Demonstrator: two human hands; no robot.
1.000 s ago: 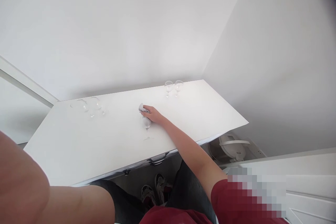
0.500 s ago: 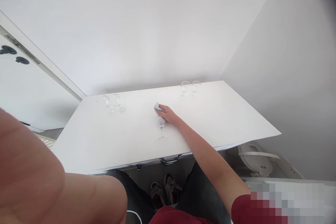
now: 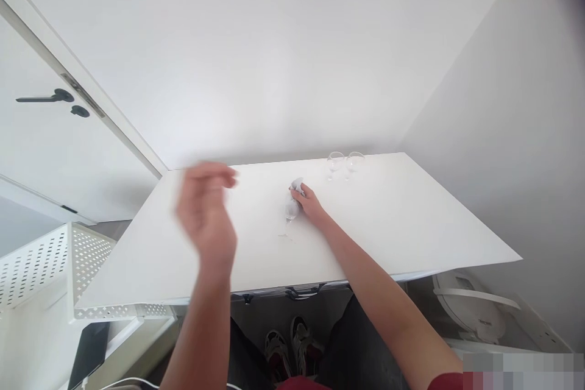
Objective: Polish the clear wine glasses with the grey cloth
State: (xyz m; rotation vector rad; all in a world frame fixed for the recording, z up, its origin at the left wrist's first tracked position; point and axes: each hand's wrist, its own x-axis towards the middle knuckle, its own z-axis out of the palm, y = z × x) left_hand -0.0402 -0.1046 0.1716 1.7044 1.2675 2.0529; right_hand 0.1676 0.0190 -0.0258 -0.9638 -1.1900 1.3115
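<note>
My right hand [image 3: 311, 200] is closed on a bunched pale grey cloth [image 3: 297, 184] at the mouth of a clear stemmed wine glass [image 3: 291, 211]. The bowl of that glass sits just below my fingers, and its foot [image 3: 286, 236] shows faintly on the white table. Whether the cloth goes inside the bowl is hard to make out. My left hand [image 3: 208, 207] is raised over the left part of the table, blurred by motion, its fingers seemingly bent; nothing shows in it.
Two more wine glasses, one nearer [image 3: 335, 164] and one further right [image 3: 355, 164], stand near the back edge of the white table [image 3: 388, 225]. A white perforated rack [image 3: 91, 256] is at the left, by a door with a dark handle [image 3: 46, 97]. A wall runs behind.
My left hand has swung from close to the camera out over the table, now covering where two wine glasses showed at the left. My right hand keeps hold of the cloth at the glass. The view has shifted left.
</note>
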